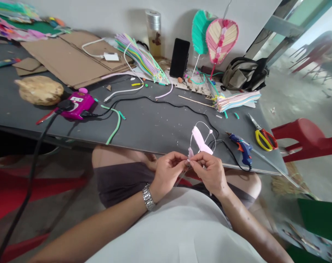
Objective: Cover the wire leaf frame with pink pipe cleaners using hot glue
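Far left on the counter (144,128) lies one tan lump (39,90), with a stack of cardboard sheets (72,58) behind it; one magenta plug-in unit (76,106) sits nearer the edge, its black cable (31,164) dropping over the side; one curved green strip (113,126) lies just right of it; behind that stands one pastel strip bundle (141,58), then one jar (154,33) and one upright black phone (179,57).

Below the counter's near edge, over the person's lap, the left hand (167,175), with one metal wristwatch (148,196), and the right hand (209,173) meet; their fingertips (188,160) pinch the lower end of one pink wire frame (200,140), which is held up and rises in front of the edge, off the counter.

Farther back stand two fans, one green (200,31) and one pink (222,40); one second strip bundle (237,101) lies below them; one glue gun (241,148) and one pair of yellow-handled scissors (264,137) rest near the right edge, beside one red chair (305,137).
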Motion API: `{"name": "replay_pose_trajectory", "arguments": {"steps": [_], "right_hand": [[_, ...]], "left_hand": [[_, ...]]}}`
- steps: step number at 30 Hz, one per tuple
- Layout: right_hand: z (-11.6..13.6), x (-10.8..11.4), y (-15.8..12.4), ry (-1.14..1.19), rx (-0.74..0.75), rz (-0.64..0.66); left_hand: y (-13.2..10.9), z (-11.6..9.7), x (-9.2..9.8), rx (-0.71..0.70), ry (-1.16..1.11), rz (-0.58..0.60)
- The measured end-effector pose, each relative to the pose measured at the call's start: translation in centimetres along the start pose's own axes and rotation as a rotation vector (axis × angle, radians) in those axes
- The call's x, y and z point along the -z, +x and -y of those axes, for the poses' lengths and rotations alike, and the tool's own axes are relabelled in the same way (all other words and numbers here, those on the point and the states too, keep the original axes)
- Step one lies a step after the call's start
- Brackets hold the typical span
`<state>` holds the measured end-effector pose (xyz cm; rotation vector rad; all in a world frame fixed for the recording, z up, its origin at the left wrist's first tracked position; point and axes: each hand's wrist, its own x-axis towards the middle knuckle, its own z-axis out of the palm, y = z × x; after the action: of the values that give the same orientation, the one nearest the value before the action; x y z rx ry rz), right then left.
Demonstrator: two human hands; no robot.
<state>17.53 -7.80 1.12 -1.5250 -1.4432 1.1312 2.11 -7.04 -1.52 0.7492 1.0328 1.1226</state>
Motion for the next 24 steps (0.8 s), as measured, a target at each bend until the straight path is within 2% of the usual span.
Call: {"name": "replay_pose_trajectory", "arguments": {"steps": [8,14,19,24], "right_hand": [[0.6,-0.6,-0.6,-0.137,0.106,-0.094],[-0.7,-1.1,-1.2,-0.193,0.145,-0.100],[-1.4,-1.3,-1.1,-0.286,0.202,-0.134],[-1.4,-1.6,-0.9,-0.244,0.184,-0.170]], "left_hand": [[-0.1,0.0,-0.2,0.000,0.015,-0.034],[-0.2,-0.4,-0.2,0.007,0.027,-0.062],[-0.3,-0.6,-0.1,0.044,-0.004,-0.044],[-0.4,-0.6,-0.1,0.067,-0.031,-0.014]]}}
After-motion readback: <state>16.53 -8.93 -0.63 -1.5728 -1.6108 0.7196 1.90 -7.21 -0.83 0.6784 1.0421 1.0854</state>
